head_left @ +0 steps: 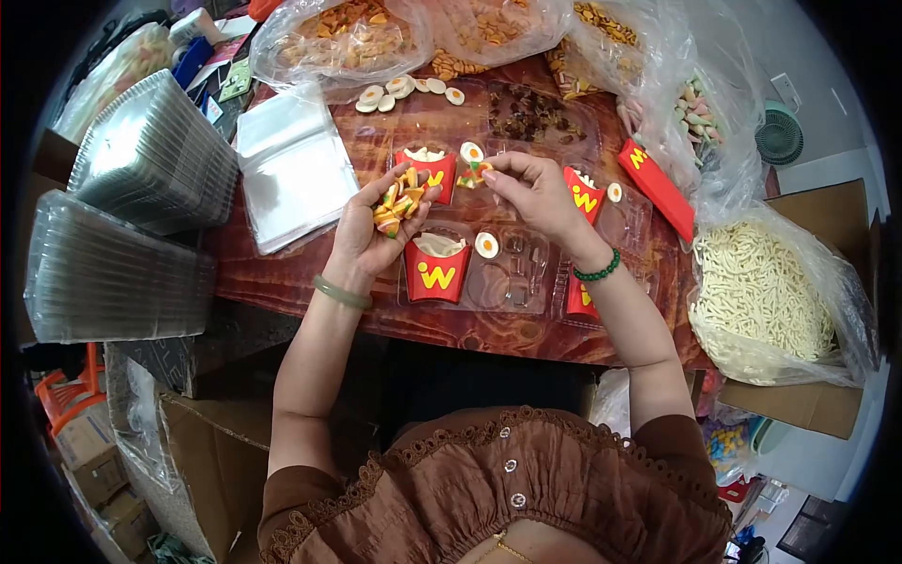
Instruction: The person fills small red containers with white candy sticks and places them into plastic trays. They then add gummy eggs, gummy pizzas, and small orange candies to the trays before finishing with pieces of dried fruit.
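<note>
My left hand [368, 221] is turned palm up and cupped around a pile of small orange, yellow and green pieces [399, 202]; their exact kind is hard to make out. My right hand [526, 188] pinches a small yellow, red and green piece [474, 174] over a clear plastic tray. Beside it in that tray are a fried-egg-shaped piece [471, 151] and a red fries box [442, 174], partly behind my left fingers. In the nearer clear tray [484, 294] lie another red fries box [436, 271] and another egg-shaped piece [486, 245].
More red boxes [583, 195] sit in trays at right. Egg-shaped pieces [372, 95] and dark brown bits [536, 115] lie farther back. Stacked clear trays [155, 155] and plastic sleeves [296, 179] are at left. Bags of pieces [348, 42] line the back; a bag of pale sticks [761, 291] is right.
</note>
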A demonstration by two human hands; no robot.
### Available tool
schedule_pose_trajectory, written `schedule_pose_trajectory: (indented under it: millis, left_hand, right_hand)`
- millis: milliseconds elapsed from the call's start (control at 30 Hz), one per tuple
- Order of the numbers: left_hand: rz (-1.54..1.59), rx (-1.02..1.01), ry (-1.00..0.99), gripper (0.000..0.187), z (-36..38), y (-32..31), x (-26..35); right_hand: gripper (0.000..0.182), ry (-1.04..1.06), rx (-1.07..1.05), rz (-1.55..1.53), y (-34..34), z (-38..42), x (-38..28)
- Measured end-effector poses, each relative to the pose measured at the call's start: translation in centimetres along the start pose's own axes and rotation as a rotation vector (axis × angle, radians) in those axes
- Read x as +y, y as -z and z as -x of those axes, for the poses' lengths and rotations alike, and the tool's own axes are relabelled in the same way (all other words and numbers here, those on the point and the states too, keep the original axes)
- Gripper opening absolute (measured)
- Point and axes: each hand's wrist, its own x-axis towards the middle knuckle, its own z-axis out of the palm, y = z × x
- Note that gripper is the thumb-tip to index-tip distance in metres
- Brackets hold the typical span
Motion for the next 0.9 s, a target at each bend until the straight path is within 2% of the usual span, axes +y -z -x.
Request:
schedule_pose_trajectory:
  millis: [167, 267, 333, 367, 433, 533, 667, 733, 767, 833, 900]
  left_hand:
    - [0.024, -0.073, 0.002, 0.029, -0.4, 0.5, 0.3]
    - [-0.002, -0.073, -0.004, 0.031, -0.2, 0.4, 0.4]
    - [-0.034, -0.053, -0.015, 0.032, 0.1, 0.1, 0.5]
    - [-0.046, -0.032, -0.013, 0.034, 0.2, -0.1, 0.7]
    - [-0.058, -0.012, -0.011, 0.037, 0.2, 0.0, 0.8]
    - [-0.082, -0.048, -0.019, 0.040, -0.1, 0.5, 0.9]
    - [-0.073, -0.043, 0.016, 0.040, 0.0, 0.3, 1.1]
    - [-0.076, -0.010, 0.021, 0.040, 0.1, 0.1, 1.1]
    - [-0.081, 0.008, 0.010, 0.039, 0.1, 0.0, 1.1]
    - [-0.085, 0.025, -0.001, 0.039, 0.0, 0.1, 1.1]
    - [-0.066, 0.025, -0.004, 0.038, -0.4, 0.4, 1.1]
  right_hand:
    - [0.018, -0.138, -0.042, -0.093, 0.6, 0.0, -0.1]
    - [0.018, -0.126, -0.008, 0.009, 0.5, 0.0, -0.2]
    - [0.017, 0.030, -0.011, 0.023, 0.5, -0.3, -0.2]
    - [0.017, 0.029, -0.012, 0.022, 0.8, -0.5, -0.2]
    - [0.014, 0.093, -0.061, 0.249, 1.4, -0.7, -0.5]
    - [0.009, 0.118, -0.053, 0.117, 0.9, -0.4, -1.4]
    - [0.012, 0.058, -0.097, 0.194, 1.0, -0.9, -2.1]
    - [0.022, 0.454, -0.312, 0.861, 1.9, -1.7, -1.2]
    - [0.022, 0.454, -0.310, 0.860, 1.9, -1.8, -0.5]
    - [0.024, 0.430, -0.343, 1.046, 1.1, -2.1, 0.3]
    - [0.020, 0.441, -0.337, 1.060, 0.2, -2.8, 0.7]
